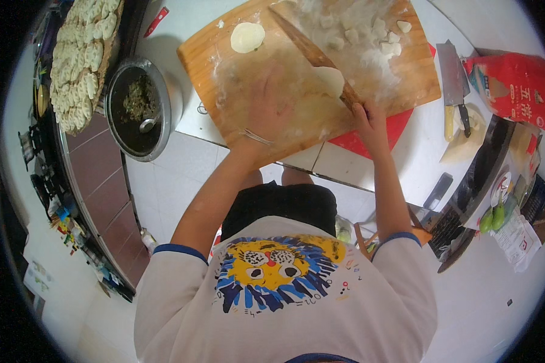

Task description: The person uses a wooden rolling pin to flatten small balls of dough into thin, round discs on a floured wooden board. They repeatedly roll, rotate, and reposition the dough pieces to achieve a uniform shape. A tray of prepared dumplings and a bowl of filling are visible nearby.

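Counter [418, 163]: white, carrying the board, with the bowl at its left edge and clutter at its right.
Board [236, 66]: a large wooden slab dusted with flour, laid aslant on the counter over a red mat [375, 136].
Tray [82, 60]: a round tray at the far left, filled with rows of folded dumplings.
Bowl [163, 91]: a metal bowl just left of the board, holding dark green filling with a spoon [148, 124] laid in it.
Bag [518, 85]: a red packet lying at the right, near the cleaver.
Cleaver [451, 75]: laid flat on the counter just right of the board, blade away, pale handle toward the person.
Pin [312, 51]: a long wooden rolling pin laid slantwise across the board, its near end held in the right hand.
Left hand [269, 109]: seen blurred, laid palm-down on the board beside the wrapper; fingers spread and unclenched, nothing gripped; a bangle is worn at the wrist.
Right hand [369, 121]: fingers clenched around the pin's near end at the board's near edge.
Wrapper [332, 80]: a thin pale disc of dough lying on the board, under the pin, between the two hands.
Second wrapper [247, 37]: a finished round lying apart at the board's far left.
Dough pieces [384, 36]: small floured lumps gathered at the board's far right corner.
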`<state>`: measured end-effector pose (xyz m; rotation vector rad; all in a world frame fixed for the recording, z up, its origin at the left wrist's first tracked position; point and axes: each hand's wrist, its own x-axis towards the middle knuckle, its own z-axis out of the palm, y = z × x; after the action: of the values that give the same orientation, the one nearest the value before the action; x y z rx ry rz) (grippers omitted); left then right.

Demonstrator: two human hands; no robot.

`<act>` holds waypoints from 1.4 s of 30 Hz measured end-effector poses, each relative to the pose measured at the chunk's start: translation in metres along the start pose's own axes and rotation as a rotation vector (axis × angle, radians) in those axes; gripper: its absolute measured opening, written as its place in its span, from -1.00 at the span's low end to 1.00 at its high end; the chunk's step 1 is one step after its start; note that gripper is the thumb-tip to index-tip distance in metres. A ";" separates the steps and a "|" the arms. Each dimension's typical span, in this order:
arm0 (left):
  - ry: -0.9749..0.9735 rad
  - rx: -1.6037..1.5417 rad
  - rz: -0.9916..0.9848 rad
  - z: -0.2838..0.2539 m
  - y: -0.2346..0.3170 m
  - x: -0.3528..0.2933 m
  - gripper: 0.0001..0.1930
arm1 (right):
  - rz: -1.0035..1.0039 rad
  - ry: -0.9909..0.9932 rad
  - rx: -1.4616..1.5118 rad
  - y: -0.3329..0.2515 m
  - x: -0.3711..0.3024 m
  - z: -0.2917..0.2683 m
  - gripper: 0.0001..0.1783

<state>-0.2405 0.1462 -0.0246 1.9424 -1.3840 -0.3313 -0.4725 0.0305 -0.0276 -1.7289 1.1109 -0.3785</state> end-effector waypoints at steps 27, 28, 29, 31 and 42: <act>-0.070 0.250 0.415 0.047 -0.025 0.184 -0.65 | 0.084 0.435 0.165 -0.009 -0.019 -0.012 -0.63; -0.165 0.295 0.402 0.058 -0.025 0.181 -0.64 | 0.063 0.442 0.164 -0.001 -0.020 -0.008 -0.62; -0.265 0.335 0.392 0.064 -0.014 0.177 -0.63 | 0.046 0.454 0.161 0.006 -0.020 -0.006 -0.62; -0.340 0.409 0.308 0.066 -0.002 0.165 -0.63 | 0.036 0.441 0.166 0.007 -0.018 -0.005 -0.61; -0.318 0.115 0.015 0.008 -0.009 0.016 -0.64 | 0.049 0.377 0.185 0.000 -0.026 0.005 -0.61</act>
<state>-0.2323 0.1298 -0.0328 2.0348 -1.6499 -0.5850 -0.4829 0.0543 -0.0239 -1.4995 1.3365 -0.7754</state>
